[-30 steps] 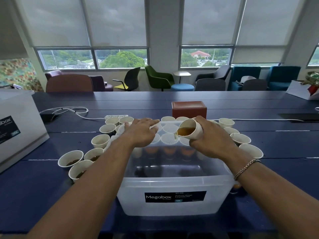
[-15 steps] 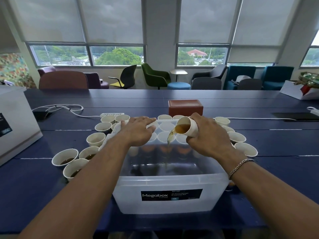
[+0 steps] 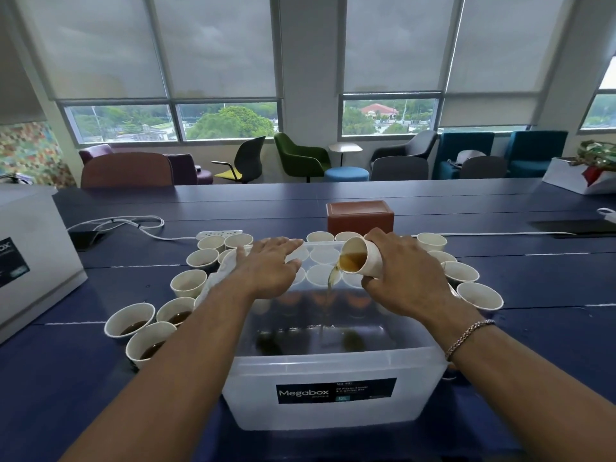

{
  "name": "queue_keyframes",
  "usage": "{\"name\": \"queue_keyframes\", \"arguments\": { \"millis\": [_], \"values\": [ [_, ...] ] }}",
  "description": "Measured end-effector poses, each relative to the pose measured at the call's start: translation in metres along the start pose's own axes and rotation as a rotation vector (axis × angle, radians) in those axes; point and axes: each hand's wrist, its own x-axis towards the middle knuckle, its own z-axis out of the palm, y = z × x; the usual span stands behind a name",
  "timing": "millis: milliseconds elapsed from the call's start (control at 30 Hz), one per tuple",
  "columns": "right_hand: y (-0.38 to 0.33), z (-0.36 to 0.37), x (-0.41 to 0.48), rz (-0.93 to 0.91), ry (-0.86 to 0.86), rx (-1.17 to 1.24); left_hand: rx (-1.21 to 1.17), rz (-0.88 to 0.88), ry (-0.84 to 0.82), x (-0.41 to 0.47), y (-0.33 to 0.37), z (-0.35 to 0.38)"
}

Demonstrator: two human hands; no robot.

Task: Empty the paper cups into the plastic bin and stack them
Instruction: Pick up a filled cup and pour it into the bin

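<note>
The right hand (image 3: 405, 275) is curled round a tilted paper cup (image 3: 366, 258); its stream (image 3: 330, 283) should be kept inside the plastic bin (image 3: 333, 365).

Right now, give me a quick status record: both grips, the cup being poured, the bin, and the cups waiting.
right grip: holds a tilted paper cup
pour: brown liquid streams into the plastic bin
left grip: flat, fingers straight, over the bin's far left rim
waiting: three cups holding brown liquid, left of the bin
</note>
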Motion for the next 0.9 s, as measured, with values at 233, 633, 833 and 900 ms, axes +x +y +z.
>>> {"name": "queue_keyframes", "arguments": {
  "millis": [233, 633, 833, 900],
  "values": [
    [-0.0019, -0.0016, -0.0014, -0.015, -0.003, -0.055, -0.005, 0.003, 0.001, 0.0023, -0.0014, 0.0019],
    [-0.0056, -0.0032, -0.0008, -0.038, 0.002, -0.126, -0.02, -0.006, -0.004, 0.0034, -0.0019, 0.0021],
    [-0.0069, -0.0038, -0.0013, -0.051, 0.003, -0.142, -0.019, -0.006, 0.004, 0.0023, -0.0001, 0.0006],
    [-0.007, -0.0036, -0.0016, -0.056, 0.009, -0.15, -0.018, -0.006, 0.002, 0.0028, -0.0007, 0.0013]
  ]
}}
